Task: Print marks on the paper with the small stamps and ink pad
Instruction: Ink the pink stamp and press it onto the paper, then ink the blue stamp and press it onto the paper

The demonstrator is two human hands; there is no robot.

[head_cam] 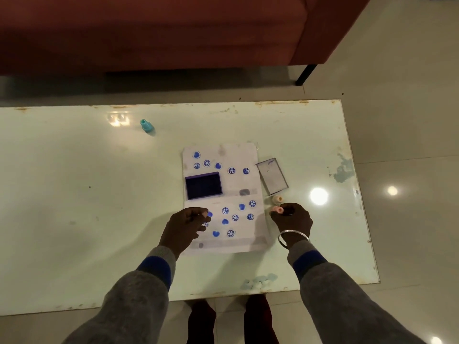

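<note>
Paper (239,186) lies flat mid-worktop (74,194), with blue heart and smiley prints across its top and bottom parts. Around it: the ink pad (203,185) is open and sits on the paper's left half, between the two groups of prints. The clear lid (272,175) is off and lies on the worktop just beside the paper's right edge. A teal stamp (146,126) stands far off to the back left, well apart from everything else. A red sofa (149,33) is behind the worktop.

A beige stamp (277,199) stands just off the paper's right edge, near the lid's front corner. Nothing blocks the ink pad.

Hands: the right hand (293,217), bangle (293,238) on its wrist, is off the paper's right edge and pinches a pink stamp (277,209) right in front of the beige one. The left hand (186,224) is over the paper's lower left, in front of the ink pad. Its fingers are curled and cover a couple of prints. Can't tell if it grips anything.
</note>
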